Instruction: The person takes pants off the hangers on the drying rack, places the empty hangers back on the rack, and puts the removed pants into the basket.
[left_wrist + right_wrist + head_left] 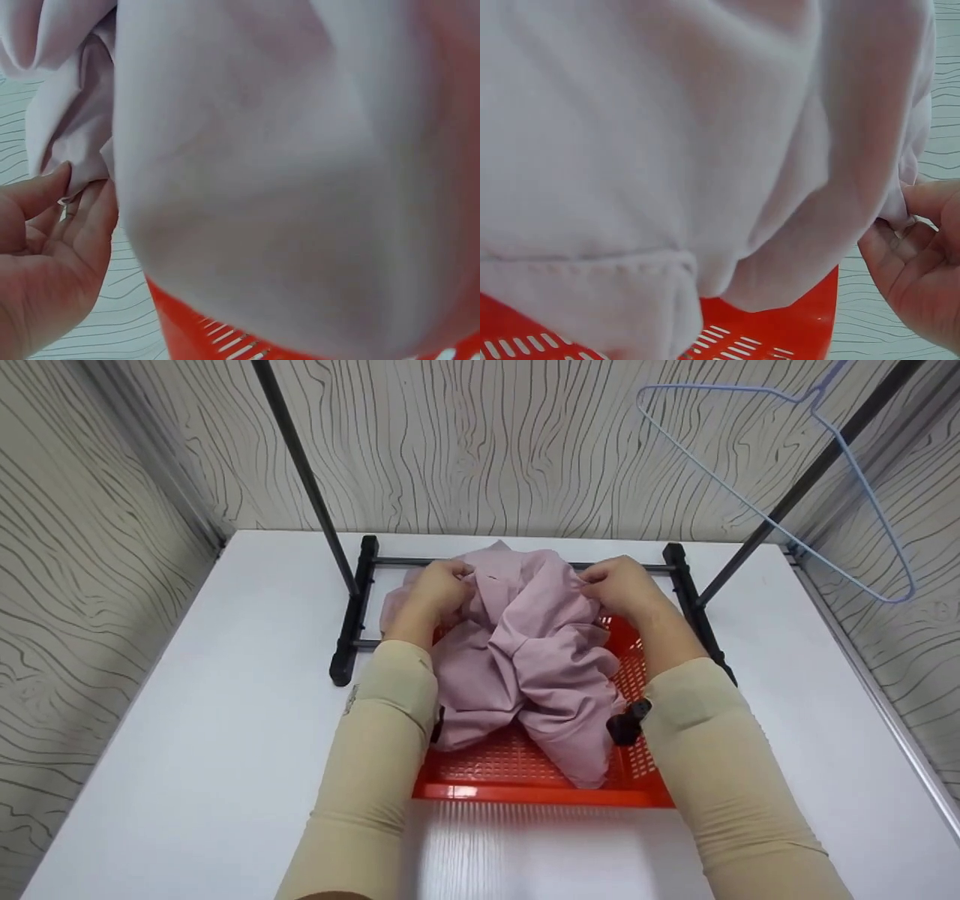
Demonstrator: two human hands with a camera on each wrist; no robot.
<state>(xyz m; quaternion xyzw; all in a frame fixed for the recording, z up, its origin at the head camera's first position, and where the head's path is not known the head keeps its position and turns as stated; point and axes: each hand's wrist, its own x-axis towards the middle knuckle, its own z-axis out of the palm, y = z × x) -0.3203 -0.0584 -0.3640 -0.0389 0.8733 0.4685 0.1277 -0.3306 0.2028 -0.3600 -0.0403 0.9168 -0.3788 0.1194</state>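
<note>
A crumpled pink cloth garment (525,645) is held up over a red plastic basket (487,791), its lower folds hanging in front of and inside it. My left hand (442,589) pinches the garment's upper left part; in the left wrist view the thumb and fingers of the left hand (56,255) grip an edge of the cloth (262,150). At the upper right edge my right hand (622,589) pinches the fabric, and the right wrist view shows the right hand (922,259) with thumb and fingers closed on a bit of the cloth (652,135).
Behind and beside the basket stands a black rack base (349,637) with two slanted poles (307,472). A light blue hanger (720,484) hangs at the upper right. Everything stands on a white table (225,720), with patterned walls (480,450) around it.
</note>
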